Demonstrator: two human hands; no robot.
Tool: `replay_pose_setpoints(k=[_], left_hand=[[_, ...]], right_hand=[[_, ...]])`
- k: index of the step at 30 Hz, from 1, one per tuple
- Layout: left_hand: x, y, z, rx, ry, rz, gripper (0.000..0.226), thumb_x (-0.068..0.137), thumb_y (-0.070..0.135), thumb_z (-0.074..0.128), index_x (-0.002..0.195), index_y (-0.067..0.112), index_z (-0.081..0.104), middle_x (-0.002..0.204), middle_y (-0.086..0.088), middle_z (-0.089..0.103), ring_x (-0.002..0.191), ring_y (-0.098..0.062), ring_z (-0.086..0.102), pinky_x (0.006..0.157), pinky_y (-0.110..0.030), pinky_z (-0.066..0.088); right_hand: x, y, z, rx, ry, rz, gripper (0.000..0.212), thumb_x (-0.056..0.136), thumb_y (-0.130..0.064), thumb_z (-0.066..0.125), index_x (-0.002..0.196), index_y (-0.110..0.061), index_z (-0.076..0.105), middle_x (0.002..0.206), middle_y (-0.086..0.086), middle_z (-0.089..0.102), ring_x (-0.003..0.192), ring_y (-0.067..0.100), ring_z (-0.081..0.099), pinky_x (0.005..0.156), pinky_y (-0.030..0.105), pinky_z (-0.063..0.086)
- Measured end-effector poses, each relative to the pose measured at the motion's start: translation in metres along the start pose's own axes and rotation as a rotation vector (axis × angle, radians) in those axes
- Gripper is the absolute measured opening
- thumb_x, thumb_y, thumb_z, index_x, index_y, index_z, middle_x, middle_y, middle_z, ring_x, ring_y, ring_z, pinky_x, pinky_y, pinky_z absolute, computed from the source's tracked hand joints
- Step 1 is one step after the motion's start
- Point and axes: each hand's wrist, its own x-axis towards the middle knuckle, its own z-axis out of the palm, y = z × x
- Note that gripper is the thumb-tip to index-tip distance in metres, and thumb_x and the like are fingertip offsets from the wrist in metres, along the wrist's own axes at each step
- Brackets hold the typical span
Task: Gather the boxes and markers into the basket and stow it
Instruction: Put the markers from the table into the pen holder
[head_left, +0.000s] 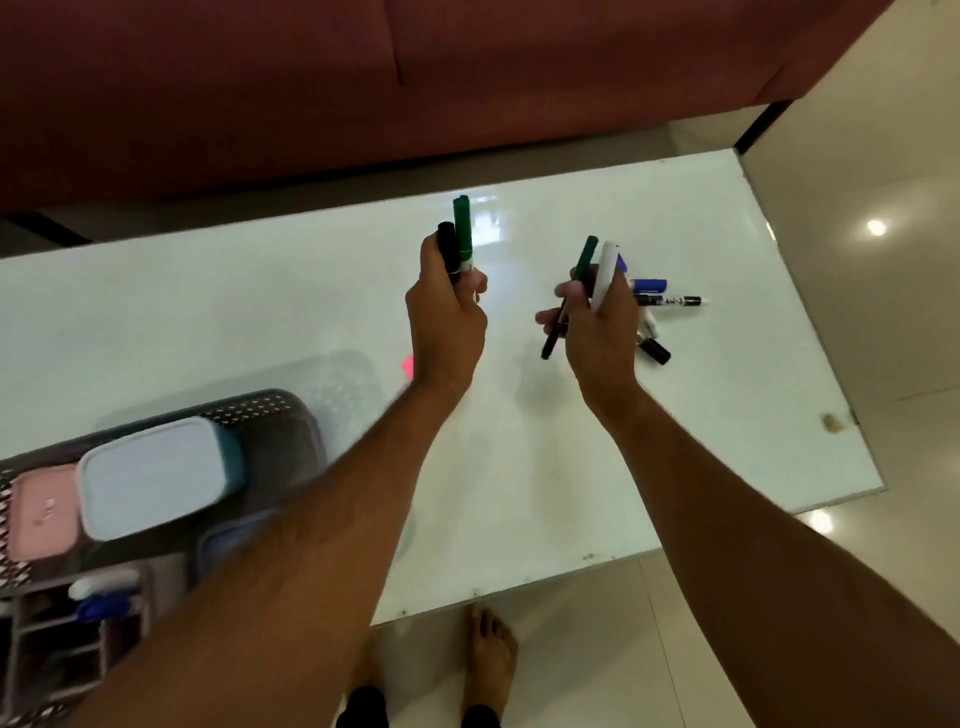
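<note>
- Forearms fill the near view; left hand (447, 317) is closed around two markers, one black (448, 249), one green (462, 228), standing upright.
- Right hand (597, 322) is wrapped around a dark green pen (569, 296) and a white marker (605, 273); a blue one peeks behind.
- Loose markers (670, 301) lie on the table (260, 312) just beside that hand: three or so, partly hidden.
- Basket (291, 415) sits at the near left corner, holding two boxes: pink (44, 509) and white-lidded (150, 475).
- Risk, I'd say: the pen looks loosely pinched and could slip during another grab; full hands may scatter markers off the edge.
</note>
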Motion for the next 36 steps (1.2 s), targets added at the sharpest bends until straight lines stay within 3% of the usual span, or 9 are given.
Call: replay_pose_setpoints(k=[5,7,10,13,21,24,28,33,36], left_hand=[[-0.026,0.007,-0.058,-0.185,0.148,-0.076,0.026,0.103,0.002,0.050,0.126,0.006,0.060,0.100,-0.004,0.072,0.093,-0.017,0.074,0.092,-0.029,0.060],[-0.038,0.005,-0.087,-0.272,0.201,-0.092,0.024,0.103,0.000,0.048,0.123,0.006,0.060,0.098,-0.008,0.071,0.093,-0.023,0.074,0.088,-0.039,0.060],[-0.051,0.003,-0.132,-0.377,0.275,-0.104,0.022,0.106,0.004,0.044,0.123,0.008,0.057,0.093,-0.014,0.065,0.084,-0.028,0.067,0.073,-0.036,0.054],[-0.062,0.000,-0.182,-0.413,0.366,-0.064,0.016,0.108,0.010,0.046,0.121,0.008,0.055,0.088,-0.022,0.058,0.080,-0.026,0.061,0.071,-0.034,0.053],[-0.107,-0.012,-0.322,-0.392,0.523,0.071,0.017,0.104,0.001,0.053,0.120,-0.005,0.052,0.094,-0.027,0.067,0.088,-0.037,0.072,0.074,-0.041,0.059],[-0.137,-0.028,-0.367,-0.358,0.556,0.064,0.018,0.104,0.001,0.052,0.122,-0.003,0.051,0.095,-0.015,0.068,0.089,-0.027,0.072,0.081,-0.031,0.058],[-0.178,-0.065,-0.400,-0.339,0.580,-0.001,0.019,0.104,0.000,0.051,0.122,-0.007,0.052,0.099,-0.023,0.066,0.092,-0.035,0.070,0.090,-0.043,0.059],[-0.208,-0.095,-0.409,-0.341,0.586,-0.050,0.013,0.104,-0.004,0.049,0.116,0.000,0.053,0.095,-0.013,0.066,0.092,-0.026,0.068,0.090,-0.036,0.057],[-0.215,-0.108,-0.405,-0.356,0.581,-0.091,0.021,0.104,-0.004,0.050,0.114,0.013,0.056,0.094,-0.002,0.067,0.091,-0.021,0.067,0.093,-0.035,0.056]], right_hand=[[-0.038,-0.047,0.055,0.268,-0.124,0.085,0.016,0.108,-0.017,0.049,0.120,-0.013,0.059,0.081,0.005,0.060,0.064,0.016,0.066,0.067,0.033,0.060],[-0.061,-0.062,0.080,0.340,-0.171,0.181,0.022,0.108,-0.029,0.052,0.112,-0.011,0.064,0.078,0.004,0.052,0.056,0.015,0.056,0.057,0.033,0.054],[-0.095,-0.077,0.114,0.416,-0.260,0.295,0.036,0.106,-0.044,0.051,0.091,-0.014,0.060,0.065,-0.002,0.046,0.050,0.013,0.041,0.048,0.026,0.039],[-0.136,-0.089,0.148,0.576,-0.384,0.365,0.038,0.109,-0.041,0.044,0.083,-0.014,0.053,0.060,0.000,0.043,0.048,0.013,0.036,0.047,0.026,0.033],[-0.259,-0.111,0.225,0.515,-0.530,-0.069,0.008,0.106,-0.004,0.048,0.103,-0.010,0.051,0.079,0.006,0.048,0.073,0.023,0.047,0.072,0.033,0.048],[-0.306,-0.108,0.235,0.520,-0.513,-0.118,0.006,0.107,-0.003,0.046,0.111,-0.004,0.049,0.084,0.013,0.046,0.076,0.028,0.044,0.071,0.030,0.047],[-0.361,-0.076,0.241,0.506,-0.434,-0.047,0.007,0.107,-0.008,0.047,0.112,-0.003,0.049,0.085,0.007,0.047,0.075,0.014,0.046,0.071,0.023,0.046],[-0.393,-0.035,0.250,0.323,-0.333,-0.141,0.033,0.103,-0.027,0.053,0.113,0.003,0.049,0.090,0.009,0.052,0.079,0.021,0.049,0.074,0.037,0.047],[-0.399,-0.024,0.250,0.232,-0.306,-0.286,0.025,0.102,-0.026,0.051,0.112,-0.003,0.051,0.087,-0.015,0.055,0.076,0.005,0.051,0.068,0.026,0.048]])
